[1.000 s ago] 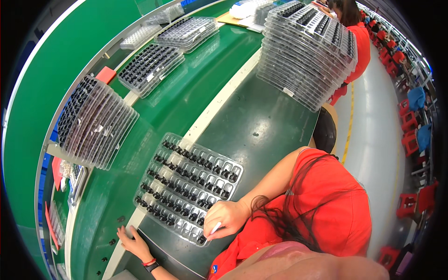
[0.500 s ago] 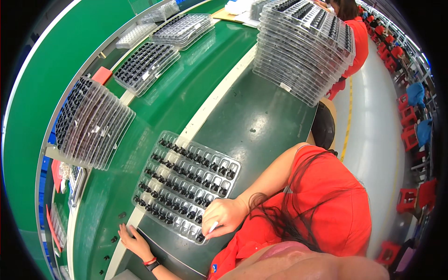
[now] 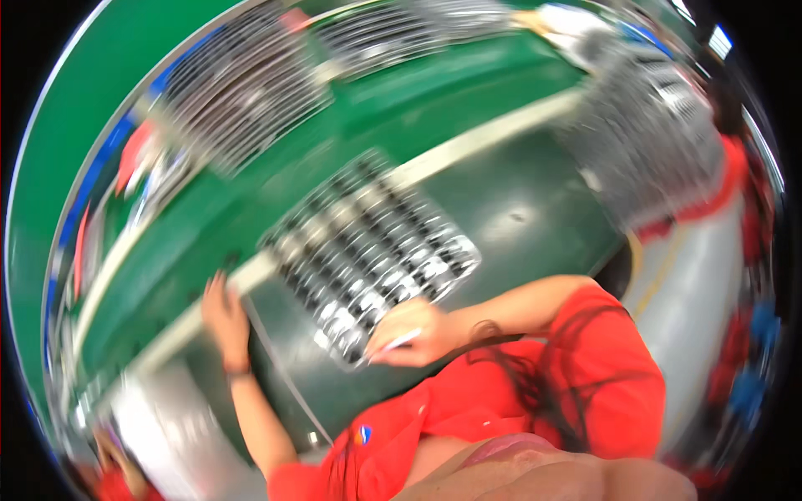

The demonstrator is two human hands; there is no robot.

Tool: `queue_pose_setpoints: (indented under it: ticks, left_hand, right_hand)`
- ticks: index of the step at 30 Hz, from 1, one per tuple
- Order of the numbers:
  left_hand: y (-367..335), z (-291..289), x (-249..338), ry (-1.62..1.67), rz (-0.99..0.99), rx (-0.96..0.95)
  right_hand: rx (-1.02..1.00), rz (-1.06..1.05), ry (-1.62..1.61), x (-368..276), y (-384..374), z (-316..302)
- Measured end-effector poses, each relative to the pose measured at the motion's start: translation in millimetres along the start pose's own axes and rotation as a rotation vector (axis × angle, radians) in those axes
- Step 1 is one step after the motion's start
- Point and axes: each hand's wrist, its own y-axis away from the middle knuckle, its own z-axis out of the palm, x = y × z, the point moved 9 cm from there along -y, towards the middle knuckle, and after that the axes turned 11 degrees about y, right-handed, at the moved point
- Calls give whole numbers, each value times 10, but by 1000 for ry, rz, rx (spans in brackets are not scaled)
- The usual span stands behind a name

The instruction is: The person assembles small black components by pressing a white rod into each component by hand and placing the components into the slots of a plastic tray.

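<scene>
A clear plastic tray (image 3: 455, 238) with rows of small black parts lies in front of me, across the pale strip and the dark green work surface. Motion blur smears the single parts. At the tray's near edge is my right hand (image 3: 411, 330), its fingers closed around a slim white stick-like thing (image 3: 405, 341). The stick's exact kind is too blurred to tell. To the tray's left, my left hand (image 3: 224, 313) reaches to the pale strip with fingers stretched out and nothing visible in them. A dark band circles that wrist.
A tall stack of clear trays (image 3: 652, 138) stands at the right. Another tray stack (image 3: 246, 88) and more filled trays (image 3: 380, 37) sit beyond the green belt (image 3: 434, 79). At lower left is a pale, shiny surface (image 3: 171, 426), with another person (image 3: 117, 468) beside it.
The whole view has swung, so the tray stacks and work surface appear turned clockwise and blurred. My right hand stays at the tray's near edge with the white stick-like thing.
</scene>
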Motion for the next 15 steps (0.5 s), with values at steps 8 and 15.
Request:
queue_pose_setpoints:
  ticks: [8, 15]
  left_hand:
    - [46, -264, 10, 62, 41, 251]
    - [-57, -570, -639, -102, -142, 577]
  right_hand:
    - [-221, 37, 21, -133, -133, 50]
    - [-139, 76, -23, -49, -97, -35]
